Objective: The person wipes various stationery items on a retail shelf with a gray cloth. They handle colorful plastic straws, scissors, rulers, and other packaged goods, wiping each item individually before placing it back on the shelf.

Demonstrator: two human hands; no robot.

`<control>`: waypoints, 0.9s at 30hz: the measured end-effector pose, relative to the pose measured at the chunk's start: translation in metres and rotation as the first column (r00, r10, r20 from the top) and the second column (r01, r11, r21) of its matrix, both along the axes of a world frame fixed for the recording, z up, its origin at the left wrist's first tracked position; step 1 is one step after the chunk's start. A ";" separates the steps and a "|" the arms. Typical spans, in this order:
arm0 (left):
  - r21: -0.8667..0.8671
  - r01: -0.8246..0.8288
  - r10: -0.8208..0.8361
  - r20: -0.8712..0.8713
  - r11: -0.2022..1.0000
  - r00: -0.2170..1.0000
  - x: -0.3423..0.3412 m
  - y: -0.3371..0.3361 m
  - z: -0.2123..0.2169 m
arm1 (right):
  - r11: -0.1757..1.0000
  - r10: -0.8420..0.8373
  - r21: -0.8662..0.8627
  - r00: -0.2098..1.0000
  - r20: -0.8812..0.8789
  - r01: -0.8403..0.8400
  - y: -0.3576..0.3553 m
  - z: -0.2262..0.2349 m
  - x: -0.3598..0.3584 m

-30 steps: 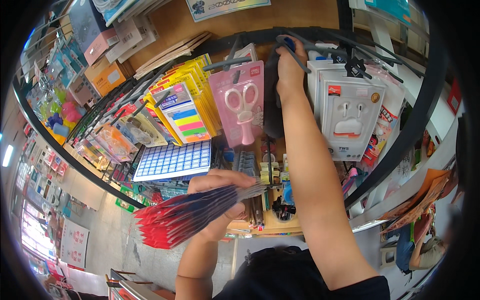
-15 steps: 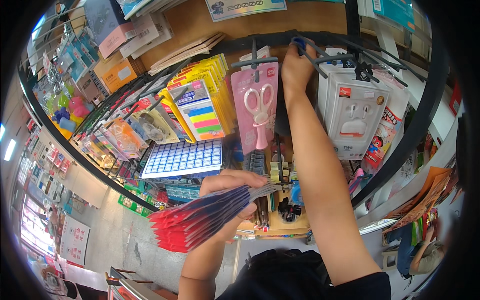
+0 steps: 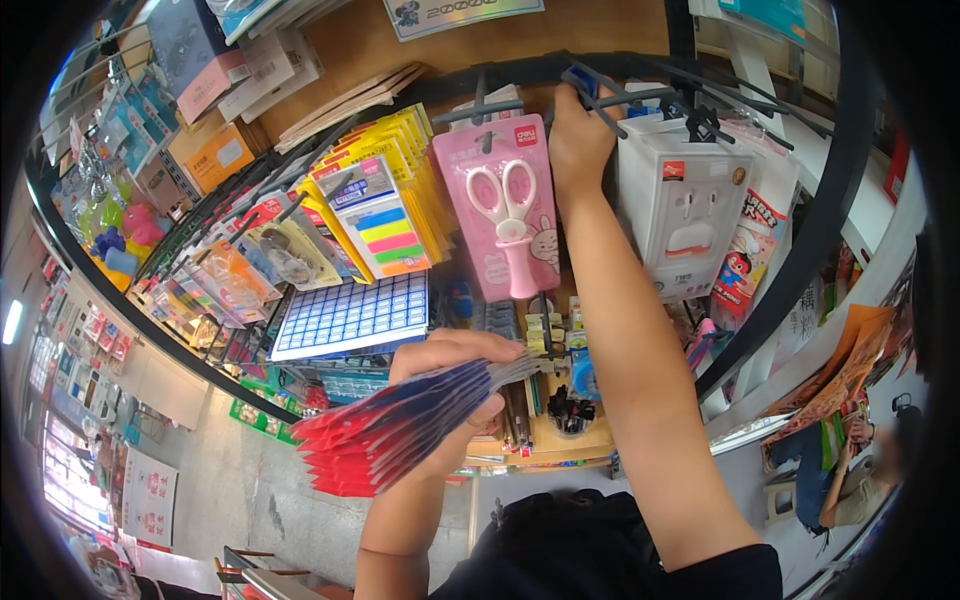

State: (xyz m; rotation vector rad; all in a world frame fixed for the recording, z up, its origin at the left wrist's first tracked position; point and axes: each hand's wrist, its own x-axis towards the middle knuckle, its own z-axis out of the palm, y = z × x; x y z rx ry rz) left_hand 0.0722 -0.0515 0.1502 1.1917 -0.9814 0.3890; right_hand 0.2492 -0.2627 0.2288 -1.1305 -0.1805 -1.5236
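In my left hand (image 3: 452,385) is a fanned stack of thin plastic packets (image 3: 385,430), red at one end and dark blue toward the other, pinched by their clear ends between thumb and fingers. My right hand (image 3: 583,140) is raised to the black rack bar, fingers curled by a hook; a small dark blue piece (image 3: 578,78) shows at the fingertips, its kind unclear. Left of that hand hangs a pink card pack of white-handled scissors (image 3: 512,215). To its right hangs a white earphone box (image 3: 685,215).
Yellow packs of coloured sticky tabs (image 3: 385,225) hang at left, above a blue-and-white gridded sheet (image 3: 350,318). A cup of black items (image 3: 572,412) stands on a lower wooden shelf (image 3: 540,455). Black metal hooks (image 3: 745,95) jut out at upper right. Another person (image 3: 850,470) is at far right.
The view has shifted slightly, so the rack goods appear further left. The scissors pack and earphone box have turned a little. Both hands keep about the same grip.
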 end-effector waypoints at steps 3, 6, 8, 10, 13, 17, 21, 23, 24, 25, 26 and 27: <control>0.005 0.006 -0.006 0.022 1.000 1.000 0.002 -0.001 -0.002 | 0.992 0.112 0.045 0.992 0.052 -0.114 0.001 -0.005 -0.001; 0.004 0.022 -0.022 0.042 1.000 0.999 0.006 -0.003 -0.003 | 0.980 0.155 0.129 0.988 0.005 -0.154 -0.003 -0.010 -0.001; 0.005 0.029 -0.029 0.038 1.000 0.999 0.006 -0.004 -0.004 | 0.973 0.168 0.154 0.986 0.020 -0.170 -0.004 -0.010 -0.002; 0.008 0.034 -0.034 0.033 0.999 0.999 0.006 -0.005 -0.004 | 0.959 0.208 0.190 0.978 0.032 -0.210 -0.002 -0.010 -0.006; -0.011 0.037 -0.037 0.026 0.999 0.999 0.006 -0.001 -0.007 | 0.906 0.339 0.251 0.940 0.048 -0.340 0.020 -0.006 -0.033; -0.008 0.045 -0.045 0.029 0.999 0.999 0.007 -0.002 -0.008 | 0.893 0.376 0.240 0.924 0.064 -0.380 0.028 -0.005 -0.060; 0.017 0.034 -0.035 0.042 0.999 0.999 0.009 -0.003 -0.008 | 0.858 0.450 0.221 0.886 0.110 -0.463 0.033 -0.006 -0.093; 0.027 0.025 -0.026 0.040 0.999 0.999 0.009 -0.003 -0.008 | 0.872 0.443 0.185 0.891 0.096 -0.453 0.033 -0.009 -0.107; 0.036 0.021 -0.022 0.037 0.999 0.999 0.009 -0.003 -0.009 | 0.878 0.439 0.166 0.894 0.089 -0.448 0.031 -0.011 -0.114; 0.045 0.016 -0.018 0.035 0.999 0.999 0.009 -0.003 -0.009 | 0.905 0.401 0.136 0.915 0.039 -0.402 0.028 -0.014 -0.121; 0.053 0.007 -0.009 0.038 0.999 0.999 0.009 -0.001 -0.009 | 0.926 0.360 0.105 0.932 0.027 -0.361 0.032 -0.015 -0.130; 0.063 0.001 -0.004 0.037 0.998 0.999 0.011 0.001 -0.010 | 0.946 0.314 0.077 0.949 0.013 -0.314 0.035 -0.016 -0.141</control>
